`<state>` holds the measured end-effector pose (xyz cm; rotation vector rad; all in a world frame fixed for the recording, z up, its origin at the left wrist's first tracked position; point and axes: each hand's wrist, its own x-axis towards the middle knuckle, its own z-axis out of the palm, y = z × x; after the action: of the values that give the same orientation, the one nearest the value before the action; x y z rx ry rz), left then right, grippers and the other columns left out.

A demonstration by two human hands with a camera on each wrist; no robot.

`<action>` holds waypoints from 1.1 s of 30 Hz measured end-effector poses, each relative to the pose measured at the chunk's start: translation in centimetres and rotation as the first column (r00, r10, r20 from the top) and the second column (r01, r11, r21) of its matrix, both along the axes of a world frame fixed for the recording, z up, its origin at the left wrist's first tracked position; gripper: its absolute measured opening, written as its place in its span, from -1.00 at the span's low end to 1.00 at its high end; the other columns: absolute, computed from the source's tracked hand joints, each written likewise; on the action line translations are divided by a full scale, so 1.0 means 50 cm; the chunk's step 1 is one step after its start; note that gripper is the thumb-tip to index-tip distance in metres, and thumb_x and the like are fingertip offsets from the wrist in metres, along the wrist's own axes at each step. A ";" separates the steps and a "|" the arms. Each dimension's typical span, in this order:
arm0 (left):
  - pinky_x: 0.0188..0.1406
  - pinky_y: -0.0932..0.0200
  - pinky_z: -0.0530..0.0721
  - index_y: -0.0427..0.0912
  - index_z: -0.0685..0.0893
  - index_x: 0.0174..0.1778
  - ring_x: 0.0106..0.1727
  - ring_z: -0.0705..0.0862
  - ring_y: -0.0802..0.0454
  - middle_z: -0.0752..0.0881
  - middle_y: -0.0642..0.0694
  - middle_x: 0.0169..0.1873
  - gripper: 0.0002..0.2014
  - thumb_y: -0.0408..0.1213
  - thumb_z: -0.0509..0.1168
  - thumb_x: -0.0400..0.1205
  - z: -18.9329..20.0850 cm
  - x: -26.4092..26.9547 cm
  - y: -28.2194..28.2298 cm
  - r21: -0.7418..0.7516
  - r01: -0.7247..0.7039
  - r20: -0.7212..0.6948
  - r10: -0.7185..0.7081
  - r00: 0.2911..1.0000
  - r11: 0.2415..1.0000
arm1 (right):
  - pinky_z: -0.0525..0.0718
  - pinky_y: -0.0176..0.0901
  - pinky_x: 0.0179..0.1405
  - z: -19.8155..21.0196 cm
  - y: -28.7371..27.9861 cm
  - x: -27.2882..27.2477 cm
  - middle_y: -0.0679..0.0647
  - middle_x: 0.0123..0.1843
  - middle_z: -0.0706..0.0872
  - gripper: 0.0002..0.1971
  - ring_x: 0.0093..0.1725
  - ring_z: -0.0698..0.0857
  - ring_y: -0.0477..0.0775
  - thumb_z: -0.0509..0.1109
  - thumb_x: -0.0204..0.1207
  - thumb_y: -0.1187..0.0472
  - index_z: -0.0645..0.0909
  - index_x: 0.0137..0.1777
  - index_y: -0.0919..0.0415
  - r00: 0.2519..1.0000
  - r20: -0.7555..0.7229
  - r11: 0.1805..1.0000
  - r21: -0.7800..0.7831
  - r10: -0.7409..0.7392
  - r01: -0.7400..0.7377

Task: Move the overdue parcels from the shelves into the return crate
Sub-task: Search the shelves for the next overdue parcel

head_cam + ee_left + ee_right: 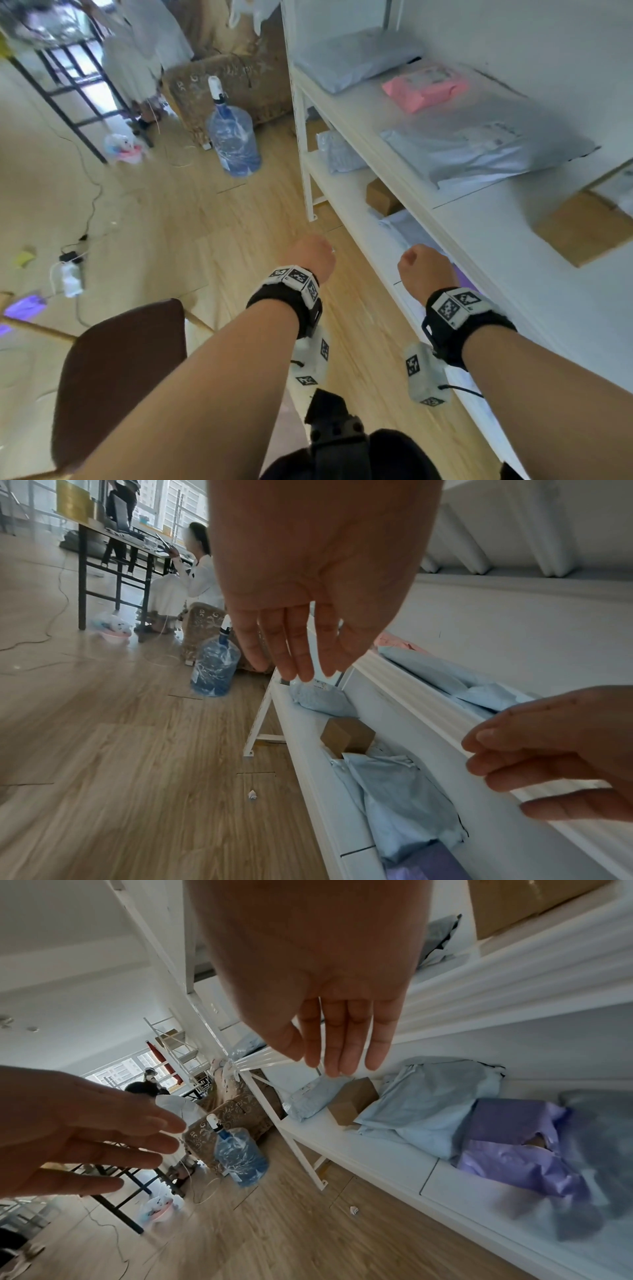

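Note:
Both hands reach forward beside the white shelf unit (346, 178). My left hand (310, 255) is over the floor and my right hand (424, 267) is at the lower shelf's front edge. The wrist views show the fingers (291, 647) of the left and the fingers (342, 1042) of the right straight, holding nothing. The lower shelf holds a pale blue bag (424, 1104), a small brown box (354, 1100) and a purple parcel (514, 1139). On the upper shelf lie a pink parcel (424, 87), grey mailers (479, 147) and a flat carton (582, 229). No crate is in view.
A blue water jug (233, 137) stands on the wood floor by the shelf's far leg, with a patterned armchair (233, 89) behind it. A brown chair (120, 377) is at my lower left. A power strip (72, 274) and cables lie on the floor.

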<state>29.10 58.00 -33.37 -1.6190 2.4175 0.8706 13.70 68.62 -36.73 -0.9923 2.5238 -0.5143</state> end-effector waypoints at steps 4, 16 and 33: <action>0.28 -0.03 0.63 -0.23 0.66 0.31 0.25 0.67 -0.17 0.70 -0.19 0.25 -0.69 -0.30 0.11 0.73 -0.032 -0.007 -0.084 -0.007 0.014 -0.048 -0.015 0.999 1.000 | 0.55 -0.07 -0.09 -0.026 -0.077 -0.013 0.02 -0.11 0.59 -0.87 -0.01 0.62 0.14 0.15 0.68 0.17 0.52 -0.01 0.14 0.999 0.034 1.000 0.017 -0.006 0.006; 0.11 0.08 0.58 -0.24 0.66 0.29 0.21 0.67 -0.16 0.71 -0.19 0.23 -0.68 -0.30 0.09 0.73 -0.099 0.051 -0.551 0.073 0.024 -0.080 -0.018 0.997 0.997 | 0.50 -0.13 0.10 -0.098 -0.517 0.053 0.14 0.17 0.71 -0.75 0.19 0.65 0.19 0.25 0.61 0.21 0.61 0.24 0.19 0.982 0.162 0.992 0.092 -0.099 0.085; 0.10 0.19 0.60 -0.03 0.68 0.21 0.19 0.69 -0.05 0.72 -0.05 0.25 -0.73 -0.30 0.20 0.66 -0.240 -0.069 -1.035 0.205 0.131 -0.162 -0.098 0.982 0.970 | 0.55 -0.15 0.12 -0.204 -0.911 -0.048 0.06 0.19 0.69 -0.77 0.19 0.67 0.16 0.32 0.56 0.22 0.61 0.21 0.12 0.839 0.330 0.897 0.065 -0.433 0.438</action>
<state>25.65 6.24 -45.36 -1.3675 2.3843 1.2262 11.29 23.08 -46.94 -0.2795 2.4201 -0.7588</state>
